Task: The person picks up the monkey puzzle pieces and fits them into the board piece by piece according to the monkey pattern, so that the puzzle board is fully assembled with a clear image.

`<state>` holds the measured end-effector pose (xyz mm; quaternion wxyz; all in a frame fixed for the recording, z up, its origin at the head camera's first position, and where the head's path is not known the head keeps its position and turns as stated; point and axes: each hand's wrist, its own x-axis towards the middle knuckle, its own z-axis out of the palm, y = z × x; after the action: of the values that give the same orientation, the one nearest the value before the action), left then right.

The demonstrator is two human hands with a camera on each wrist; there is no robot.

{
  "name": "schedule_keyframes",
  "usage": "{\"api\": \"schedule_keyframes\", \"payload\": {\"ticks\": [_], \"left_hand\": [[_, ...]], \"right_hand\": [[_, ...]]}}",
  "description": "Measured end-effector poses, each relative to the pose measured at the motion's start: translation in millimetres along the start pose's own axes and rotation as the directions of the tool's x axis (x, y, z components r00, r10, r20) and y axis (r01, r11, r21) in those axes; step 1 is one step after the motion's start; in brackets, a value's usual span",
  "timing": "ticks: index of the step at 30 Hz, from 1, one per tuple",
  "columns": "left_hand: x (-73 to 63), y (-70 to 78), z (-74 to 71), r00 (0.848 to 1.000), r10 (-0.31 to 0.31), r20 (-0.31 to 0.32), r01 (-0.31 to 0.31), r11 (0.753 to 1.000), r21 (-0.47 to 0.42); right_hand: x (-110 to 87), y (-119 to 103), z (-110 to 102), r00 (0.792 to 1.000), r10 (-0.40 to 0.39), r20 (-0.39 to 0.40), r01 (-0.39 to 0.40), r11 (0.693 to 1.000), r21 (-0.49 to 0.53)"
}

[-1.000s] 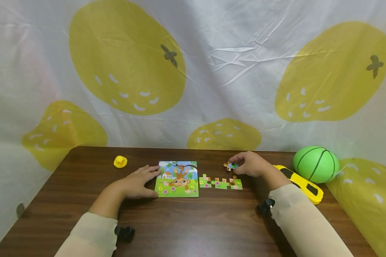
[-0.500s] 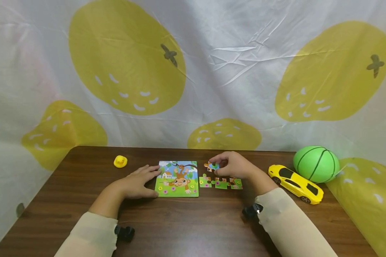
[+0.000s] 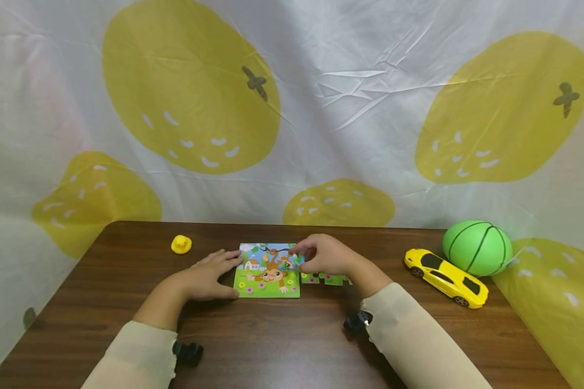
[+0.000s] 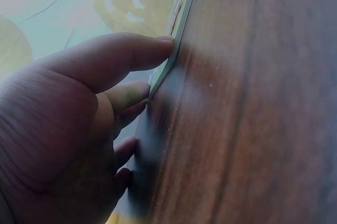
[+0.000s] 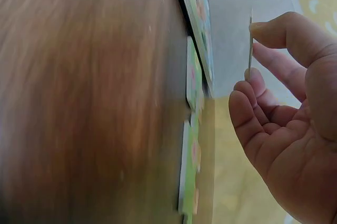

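Observation:
A square monkey puzzle board [image 3: 267, 292] lies on the brown table. At its left side rests my left hand [image 3: 205, 279], thumb near the lower corner and fingers spread along the edge; the left wrist view shows the thumb [image 4: 142, 53] at the board's edge. With my right hand [image 3: 328, 256] I pinch a small puzzle piece [image 5: 250, 50], seen edge-on in the right wrist view and raised off the table. In the head view that piece overlaps the board's right part. Loose puzzle pieces [image 3: 333, 280] lie beside the board, partly hidden under my right hand.
A yellow toy car [image 3: 445, 278] and a green ball [image 3: 478, 247] sit at the right of the table [image 3: 272, 346]. A yellow rubber duck [image 3: 181, 245] stands at the back left. Behind the table hangs a curtain [image 3: 311, 156] with a yellow fruit print.
My right hand has carried the puzzle piece leftward, from beyond the loose pieces to over the board's right side. The toy car has come into full view. My left hand stays put.

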<state>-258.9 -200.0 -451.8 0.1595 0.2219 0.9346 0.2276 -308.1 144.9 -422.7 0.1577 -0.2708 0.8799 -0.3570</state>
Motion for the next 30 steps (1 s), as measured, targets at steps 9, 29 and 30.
{"api": "schedule_keyframes", "payload": {"ticks": [9,29,30], "left_hand": [[1.0,-1.2,0.4,1.000,-0.002,0.003,0.002,1.000,-0.001],[1.5,-2.3,1.0,1.000,0.004,-0.002,-0.004,1.000,-0.001],[1.5,-2.3,0.9,1.000,0.005,-0.003,-0.005,1.000,-0.001]], "right_hand": [[18.1,-8,12,0.997,-0.051,0.051,0.055,0.994,-0.090],[32.8,-8,22,0.998,-0.021,0.067,0.033,0.982,-0.187],[32.9,-8,22,0.998,-0.014,0.068,0.027,0.981,-0.190]]}}
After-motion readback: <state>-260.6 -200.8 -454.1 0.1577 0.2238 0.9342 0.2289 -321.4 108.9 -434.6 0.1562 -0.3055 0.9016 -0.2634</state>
